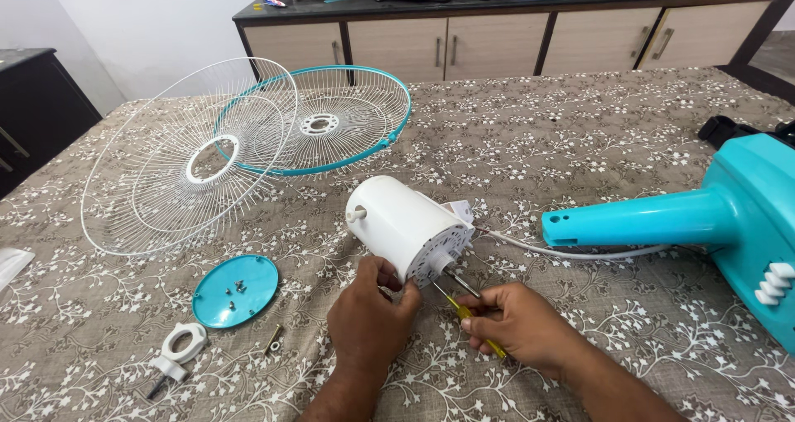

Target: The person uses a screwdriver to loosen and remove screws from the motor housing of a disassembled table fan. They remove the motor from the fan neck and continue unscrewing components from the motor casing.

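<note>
Head view: left hand (368,318) grips the motor housing (403,226) lying shaft-rightward; right hand (517,323) clamps the screwdriver (464,310).

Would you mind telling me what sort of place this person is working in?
Probably a room in a home: a floral-patterned cloth covers the work surface, and a low wooden sideboard with cluttered odds and ends stands against the plain wall.

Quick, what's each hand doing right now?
Left hand: grip closed on the rim of the white motor housing.
Right hand: grip closed on the yellow-handled screwdriver, tip at the housing.
</note>
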